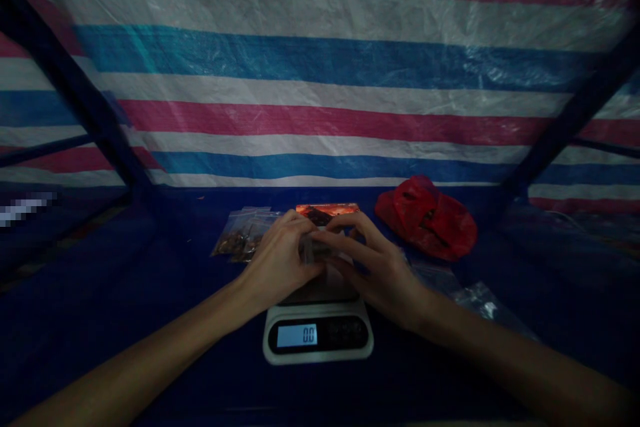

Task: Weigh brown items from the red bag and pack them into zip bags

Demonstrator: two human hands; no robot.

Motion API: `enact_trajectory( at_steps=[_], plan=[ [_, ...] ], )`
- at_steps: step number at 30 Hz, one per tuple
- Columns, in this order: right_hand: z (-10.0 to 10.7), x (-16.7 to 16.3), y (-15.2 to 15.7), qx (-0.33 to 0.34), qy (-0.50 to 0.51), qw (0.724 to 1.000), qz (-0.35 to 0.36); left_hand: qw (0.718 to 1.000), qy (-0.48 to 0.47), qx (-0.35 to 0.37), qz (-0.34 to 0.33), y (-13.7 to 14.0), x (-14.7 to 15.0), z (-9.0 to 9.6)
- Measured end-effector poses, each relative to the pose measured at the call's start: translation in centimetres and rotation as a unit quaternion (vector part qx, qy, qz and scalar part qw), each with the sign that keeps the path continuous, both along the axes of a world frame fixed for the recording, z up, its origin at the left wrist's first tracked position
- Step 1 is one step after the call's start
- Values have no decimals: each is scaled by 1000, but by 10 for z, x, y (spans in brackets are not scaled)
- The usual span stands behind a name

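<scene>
Above a small white digital scale [320,355], my two hands meet at a clear plastic bag [313,252]. My left hand [285,253] is closed on the bag's left side, thumb underneath and fingers curled over. The fingers of my right hand [383,267] pinch at its right edge. What the bag contains is mostly hidden by my fingers. The scale's lit display reads 0.0, and its plate lies partly covered below the hands. Just behind the hands is an orange and dark printed card or packet [327,209].
Clear zip bags [243,237] with brown bits in them lie left of the scale. A crumpled red plastic bag [427,217] sits at the back right. More clear bags [483,300] lie by my right forearm. Dark blue frame posts flank the blue tabletop [190,340], with striped sheeting behind.
</scene>
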State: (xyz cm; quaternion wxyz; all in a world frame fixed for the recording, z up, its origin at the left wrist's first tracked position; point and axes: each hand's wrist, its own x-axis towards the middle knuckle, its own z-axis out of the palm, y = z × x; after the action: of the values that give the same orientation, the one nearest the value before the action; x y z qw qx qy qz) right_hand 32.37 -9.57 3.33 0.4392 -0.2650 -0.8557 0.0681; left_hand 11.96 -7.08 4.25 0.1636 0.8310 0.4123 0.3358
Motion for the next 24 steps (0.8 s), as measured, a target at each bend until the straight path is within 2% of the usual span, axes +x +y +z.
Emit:
enact_trajectory(
  at_steps=[3,7,11,16,20,24],
  plan=[
    [0,2,-1,36,-18,999,-10,1000,-22,-11,-3,-1,0,1],
    [0,8,0,49,6,999,-12,999,-42,-25,-12,-1,0,3],
    [2,8,1,6,58,998,-14,997,-59,-36,-18,0,0,5],
    [1,4,3,-28,52,998,-12,997,-48,-52,-14,0,-1,5],
    [-3,4,5,-7,25,1000,-10,998,-41,-52,-23,1,0,2],
    [-3,6,5,54,-14,998,-6,997,-45,-58,-35,2,1,0]
  ],
)
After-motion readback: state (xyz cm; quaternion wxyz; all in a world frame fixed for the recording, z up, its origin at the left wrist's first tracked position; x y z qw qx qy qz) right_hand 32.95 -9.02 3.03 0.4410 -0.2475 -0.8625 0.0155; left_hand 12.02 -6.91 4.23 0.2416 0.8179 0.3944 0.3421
